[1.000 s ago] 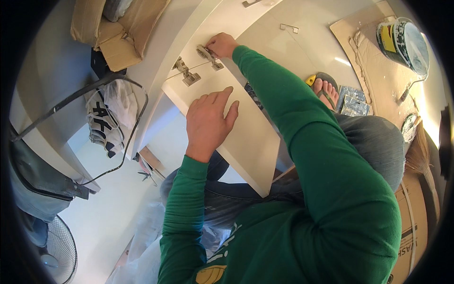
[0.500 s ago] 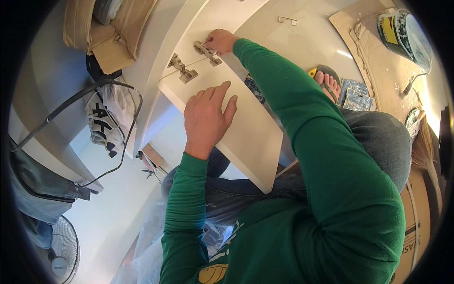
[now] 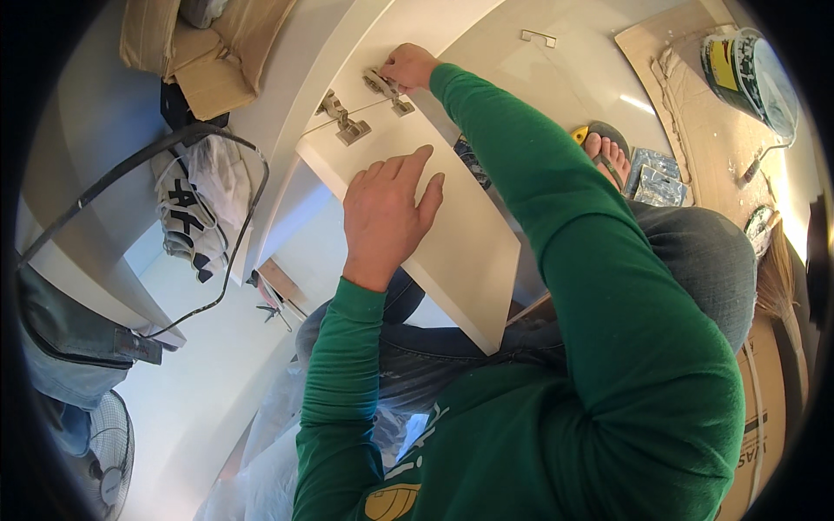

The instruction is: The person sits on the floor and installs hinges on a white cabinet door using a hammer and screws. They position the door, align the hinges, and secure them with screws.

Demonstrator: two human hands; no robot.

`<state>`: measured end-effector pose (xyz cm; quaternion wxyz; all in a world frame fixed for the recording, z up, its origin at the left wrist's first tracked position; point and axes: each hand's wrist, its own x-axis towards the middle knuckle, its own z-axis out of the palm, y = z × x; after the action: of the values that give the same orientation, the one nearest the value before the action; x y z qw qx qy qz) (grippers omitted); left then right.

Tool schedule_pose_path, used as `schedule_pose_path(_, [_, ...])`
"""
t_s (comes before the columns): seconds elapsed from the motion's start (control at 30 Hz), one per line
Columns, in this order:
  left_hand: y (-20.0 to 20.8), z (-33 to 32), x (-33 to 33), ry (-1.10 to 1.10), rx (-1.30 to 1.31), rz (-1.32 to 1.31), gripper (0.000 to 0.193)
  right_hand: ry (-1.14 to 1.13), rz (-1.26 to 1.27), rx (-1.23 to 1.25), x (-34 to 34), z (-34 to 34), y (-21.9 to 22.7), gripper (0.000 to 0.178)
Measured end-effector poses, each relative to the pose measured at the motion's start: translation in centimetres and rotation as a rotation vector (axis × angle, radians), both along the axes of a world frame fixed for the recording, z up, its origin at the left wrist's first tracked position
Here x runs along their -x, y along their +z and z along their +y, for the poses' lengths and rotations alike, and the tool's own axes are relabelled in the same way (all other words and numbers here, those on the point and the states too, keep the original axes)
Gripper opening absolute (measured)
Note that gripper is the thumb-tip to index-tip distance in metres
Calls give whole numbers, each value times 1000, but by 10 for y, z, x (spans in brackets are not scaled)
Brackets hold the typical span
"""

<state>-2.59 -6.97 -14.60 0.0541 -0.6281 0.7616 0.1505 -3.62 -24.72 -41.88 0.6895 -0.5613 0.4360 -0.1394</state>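
Observation:
A pale cabinet door panel (image 3: 465, 260) slants across my lap, joined to the cabinet by two metal hinges. My left hand (image 3: 387, 213) rests over the panel, palm down, fingers extended and thumb apart, holding nothing. At the upper hinge (image 3: 387, 87), my right hand (image 3: 410, 68) is closed with its fingers curled against the hinge arm. Whatever is between those fingertips is hidden. The lower hinge (image 3: 347, 122) sits nearer my left hand, untouched.
An open cardboard box (image 3: 208, 61) and white-and-black shoes (image 3: 187, 213) are at left, beside a looping black cable (image 3: 259, 187). A fan (image 3: 111, 469) stands lower left. A paint bucket (image 3: 751, 78) sits on cardboard at right. A metal handle (image 3: 539, 38) lies beyond my right arm.
The view has shifted slightly. Both hands keep nearly the same pose, the right one still at the upper hinge with its fingers a little more curled in.

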Motion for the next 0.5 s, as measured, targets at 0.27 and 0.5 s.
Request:
schedule_pose_path(0.27, [-2, -1, 0, -23, 59, 27, 34, -18, -67, -102, 7, 0, 3, 37])
schedule_pose_path(0.5, [0, 1, -1, -14, 44, 13, 34, -33, -74, -146, 8, 0, 9, 29])
